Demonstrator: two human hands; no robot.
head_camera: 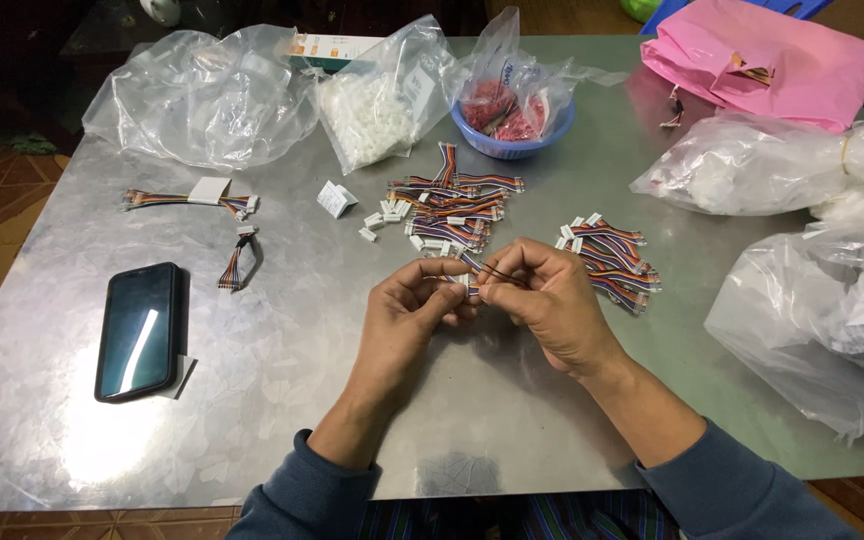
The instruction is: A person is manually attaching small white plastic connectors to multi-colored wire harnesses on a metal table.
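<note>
Left hand [414, 303] and right hand [544, 296] pinched together on a small wire bundle [464, 272] with a white plug, held just above the metal surface [302, 330]. Heaps of coloured wires [452, 208] just beyond; phone [138, 331] lying well to the left.

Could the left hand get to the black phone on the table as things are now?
Probably yes. The phone lies flat to the left of the left hand with only bare metal table between them. But that hand is pinching a small wire connector, so it isn't free.
</note>
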